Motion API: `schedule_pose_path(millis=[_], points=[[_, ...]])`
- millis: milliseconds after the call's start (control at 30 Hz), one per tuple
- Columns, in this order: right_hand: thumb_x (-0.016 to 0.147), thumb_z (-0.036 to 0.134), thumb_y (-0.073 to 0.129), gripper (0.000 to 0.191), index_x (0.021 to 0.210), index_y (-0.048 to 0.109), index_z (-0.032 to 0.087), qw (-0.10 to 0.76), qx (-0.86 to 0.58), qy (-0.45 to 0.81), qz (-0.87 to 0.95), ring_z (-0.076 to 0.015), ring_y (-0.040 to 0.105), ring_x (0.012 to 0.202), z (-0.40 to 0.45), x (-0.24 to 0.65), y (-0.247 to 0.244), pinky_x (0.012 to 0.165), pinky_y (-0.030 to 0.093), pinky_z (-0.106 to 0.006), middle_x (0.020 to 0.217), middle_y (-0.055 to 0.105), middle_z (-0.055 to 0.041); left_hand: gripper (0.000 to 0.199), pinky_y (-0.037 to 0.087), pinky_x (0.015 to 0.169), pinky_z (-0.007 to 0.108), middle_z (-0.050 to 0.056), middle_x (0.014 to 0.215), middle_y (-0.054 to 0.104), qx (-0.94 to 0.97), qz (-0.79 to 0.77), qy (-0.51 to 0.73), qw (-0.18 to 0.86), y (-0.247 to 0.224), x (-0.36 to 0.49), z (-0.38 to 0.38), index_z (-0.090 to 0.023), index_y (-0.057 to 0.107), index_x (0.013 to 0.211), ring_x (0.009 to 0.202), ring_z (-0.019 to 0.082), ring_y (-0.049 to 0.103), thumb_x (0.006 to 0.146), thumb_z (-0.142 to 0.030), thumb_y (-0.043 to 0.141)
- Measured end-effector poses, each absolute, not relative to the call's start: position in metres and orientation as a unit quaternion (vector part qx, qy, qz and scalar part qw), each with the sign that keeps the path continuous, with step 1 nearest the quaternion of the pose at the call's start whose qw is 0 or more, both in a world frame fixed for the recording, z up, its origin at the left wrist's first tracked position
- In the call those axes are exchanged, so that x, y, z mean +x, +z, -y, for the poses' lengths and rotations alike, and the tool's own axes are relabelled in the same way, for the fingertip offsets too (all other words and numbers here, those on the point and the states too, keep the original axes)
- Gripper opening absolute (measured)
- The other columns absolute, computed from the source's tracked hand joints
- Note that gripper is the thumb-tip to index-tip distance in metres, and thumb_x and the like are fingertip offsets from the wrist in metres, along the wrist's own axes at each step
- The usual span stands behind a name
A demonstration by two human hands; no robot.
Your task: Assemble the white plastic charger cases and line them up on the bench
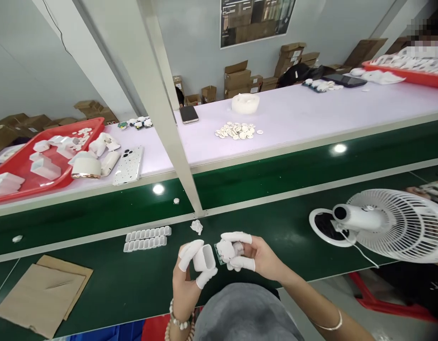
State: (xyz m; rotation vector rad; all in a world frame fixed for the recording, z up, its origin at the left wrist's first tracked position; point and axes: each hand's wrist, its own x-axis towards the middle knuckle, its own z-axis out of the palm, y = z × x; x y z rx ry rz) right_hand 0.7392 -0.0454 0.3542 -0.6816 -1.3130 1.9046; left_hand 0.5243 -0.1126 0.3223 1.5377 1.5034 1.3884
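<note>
My left hand (186,277), with white finger covers, grips a small white hollow plastic housing (202,260) whose open mouth faces right. Just right of it, my right hand (262,255) pinches a circuit board (224,251) with a green edge and white parts on it; its fingertips wear white covers too. A narrow gap lies between housing and board. Beyond the hands, a crumpled white scrap (196,227) sits on the green bench, and two rows of small white trays (147,239) stand to the left.
A white fan (386,222) stands at right. Flat cardboard (44,293) lies at left. On the raised shelf are a red tray (68,175) with white housings, a speckled phone (129,166), a pile of white discs (236,130) and a tape roll (245,103). A post (165,104) rises ahead.
</note>
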Motion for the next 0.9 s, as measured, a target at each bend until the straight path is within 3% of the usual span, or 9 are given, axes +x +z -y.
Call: schedule_pose_path(millis=[167,300,500,667,900], points=[[0.08,0.023,0.072,0.05,0.127,0.057,0.025,0.351,-0.226,0.517,0.747,-0.0159,0.062,0.078,0.051,0.746,0.388,0.073,0.053,-0.029,0.092,0.067,-0.0047,0.044,0.056,0.083,0.041,0.013,0.101,0.068,0.496,-0.508,0.583,0.394,0.319,0.526,0.135,-0.019,0.069,0.102,0.096,0.029,0.065,0.08,-0.057,0.06],[0.082,0.022,0.071,0.06,0.137,0.048,0.028,0.354,-0.143,0.394,0.836,-0.0133,0.063,0.075,0.049,0.746,0.405,0.069,0.053,-0.023,0.1,0.069,-0.0048,0.04,0.055,0.076,0.034,0.01,0.099,0.065,0.394,-0.503,0.627,0.445,0.335,0.538,0.141,-0.02,0.066,0.1,0.088,0.024,0.065,0.088,-0.054,0.049],[0.086,0.022,0.066,0.056,0.137,0.045,0.017,0.383,-0.086,0.24,0.888,-0.02,0.066,0.1,0.055,0.747,0.417,0.082,0.054,-0.03,0.116,0.067,-0.0137,0.035,0.053,0.071,0.028,0.008,0.095,0.063,0.368,-0.483,0.651,0.456,0.348,0.546,0.149,-0.019,0.066,0.098,0.082,0.02,0.062,0.085,-0.05,0.058],[0.089,0.022,0.064,0.059,0.142,0.038,0.015,0.363,-0.081,0.184,0.91,-0.0205,0.067,0.095,0.058,0.75,0.424,0.075,0.054,-0.031,0.116,0.067,-0.0161,0.036,0.041,0.046,0.019,0.005,0.088,0.062,0.363,-0.478,0.629,0.494,0.345,0.548,0.15,-0.019,0.064,0.102,0.055,0.01,0.05,0.087,-0.051,0.055],[0.093,0.023,0.057,0.053,0.141,0.037,0.012,0.346,-0.072,0.139,0.925,-0.0205,0.067,0.097,0.055,0.751,0.431,0.075,0.053,-0.031,0.114,0.067,-0.0168,0.035,0.034,0.04,0.015,-0.002,0.069,0.052,0.363,-0.457,0.62,0.525,0.352,0.551,0.146,-0.02,0.062,0.101,0.048,0.005,0.038,0.088,-0.05,0.053]])
